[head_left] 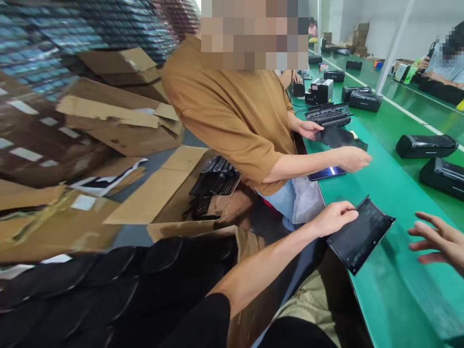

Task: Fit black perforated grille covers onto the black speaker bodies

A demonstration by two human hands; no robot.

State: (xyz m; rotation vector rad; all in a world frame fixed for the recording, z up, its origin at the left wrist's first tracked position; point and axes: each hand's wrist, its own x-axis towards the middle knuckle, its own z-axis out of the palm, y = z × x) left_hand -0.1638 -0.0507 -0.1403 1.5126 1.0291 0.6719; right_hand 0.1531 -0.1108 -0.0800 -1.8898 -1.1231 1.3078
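Where the view reached farthest left of the black panel [362, 237], curved black pieces [119, 280] lay in overlapping rows, with a cardboard wall [250, 261] on the side toward the panel. Blurred stacks of shiny wrapped goods [47, 34] rose far behind and left of the panel, and a brown carton [123, 116] sat somewhat closer to it. Closer again on the panel's left, an unfolded box [177, 159] held black perforated parts [213, 179].

Beyond the panel and to its left was a co-worker in a brown shirt [224, 106], whose farther hand [310, 129] held a thin dark piece [342, 137]. That person's nearer hand [353, 158] was half curled; I could not tell whether it gripped anything. A phone [328, 174] and, farther back, a slotted black housing [328, 116] also lay beyond the panel.

The wearer's left hand [335, 217] was closed in a pinch on the panel's left edge, its fingers partly hidden. The panel itself was tilted at the near edge of the green table [386, 176], partly overhanging; whether it touched the surface could not be told. Beyond and right of the panel stood two oblong black units [426, 146]. Just right of the panel, apart from it, hung the wearer's right hand [440, 241], fingers loosely spread and grasping nothing.
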